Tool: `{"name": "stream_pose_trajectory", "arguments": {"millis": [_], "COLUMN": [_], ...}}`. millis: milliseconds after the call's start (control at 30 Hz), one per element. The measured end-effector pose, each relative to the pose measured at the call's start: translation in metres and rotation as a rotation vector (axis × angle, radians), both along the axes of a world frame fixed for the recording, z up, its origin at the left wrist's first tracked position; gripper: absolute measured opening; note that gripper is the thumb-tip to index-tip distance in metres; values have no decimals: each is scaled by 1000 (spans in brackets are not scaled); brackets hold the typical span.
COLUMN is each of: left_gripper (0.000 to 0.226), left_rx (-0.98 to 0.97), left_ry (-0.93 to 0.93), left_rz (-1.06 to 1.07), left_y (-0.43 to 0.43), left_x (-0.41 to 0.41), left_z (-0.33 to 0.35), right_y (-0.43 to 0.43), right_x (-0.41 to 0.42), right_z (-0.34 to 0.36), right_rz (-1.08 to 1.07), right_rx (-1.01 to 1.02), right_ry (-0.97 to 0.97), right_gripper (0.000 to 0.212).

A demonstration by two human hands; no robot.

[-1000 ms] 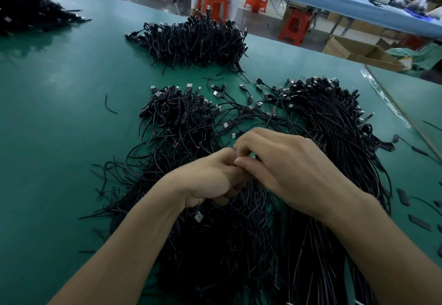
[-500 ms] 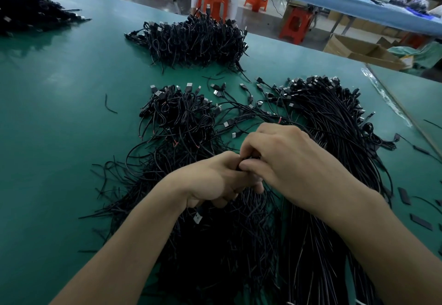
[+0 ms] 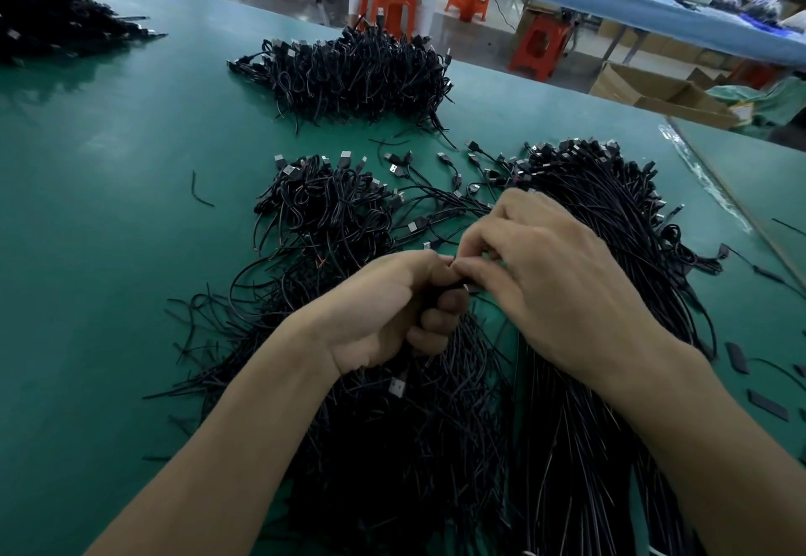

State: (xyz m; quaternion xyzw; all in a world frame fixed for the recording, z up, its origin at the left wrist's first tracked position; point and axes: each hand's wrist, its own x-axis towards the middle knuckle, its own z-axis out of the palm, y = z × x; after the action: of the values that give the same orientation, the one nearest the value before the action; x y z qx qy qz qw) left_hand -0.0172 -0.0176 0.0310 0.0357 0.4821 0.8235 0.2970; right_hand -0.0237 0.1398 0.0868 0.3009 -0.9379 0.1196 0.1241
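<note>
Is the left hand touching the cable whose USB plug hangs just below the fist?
Touching. The head view shows the left hand with its fingers curled round the USB cable, whose plug end dangles straight out from under the fist.

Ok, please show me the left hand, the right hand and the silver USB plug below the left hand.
left hand (image 3: 379, 311): head view, back of the hand.
right hand (image 3: 562, 281): head view, back of the hand.
USB plug (image 3: 397, 386): head view, its metal shell.
</note>
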Motion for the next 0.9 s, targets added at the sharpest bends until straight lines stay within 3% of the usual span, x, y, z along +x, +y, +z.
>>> {"name": "stream_pose_trajectory", "arguments": {"millis": [167,267,433,567,667,800,900], "left_gripper": [18,11,19,23,38,31,24], "left_rx": [167,213,-17,-49,-274,-721,-775], "left_ry": [77,131,450,519,616,929,978], "left_rz": [139,204,393,392,428,692,768], "left_y": [1,0,4,3,1,-5,-7], "left_x": [1,2,3,4,1,-1,1], "left_z": [2,5,3,1,0,-1,-2], "right_y": [0,-1,-7,-6,-3,-7,-13], "right_x": [-3,0,10,6,4,5,7], "right_z": [-11,-19,-25,-15,-10,-14,-15], "right_rz": [-5,-9,49,12,6,-14,4], "right_rx": [-193,-415,-920,-837,-748,-750,-883], "right_ry": [49,61,-221,-152,-84,-154,-290], "right_gripper": [9,7,14,18,18,18,8]}}
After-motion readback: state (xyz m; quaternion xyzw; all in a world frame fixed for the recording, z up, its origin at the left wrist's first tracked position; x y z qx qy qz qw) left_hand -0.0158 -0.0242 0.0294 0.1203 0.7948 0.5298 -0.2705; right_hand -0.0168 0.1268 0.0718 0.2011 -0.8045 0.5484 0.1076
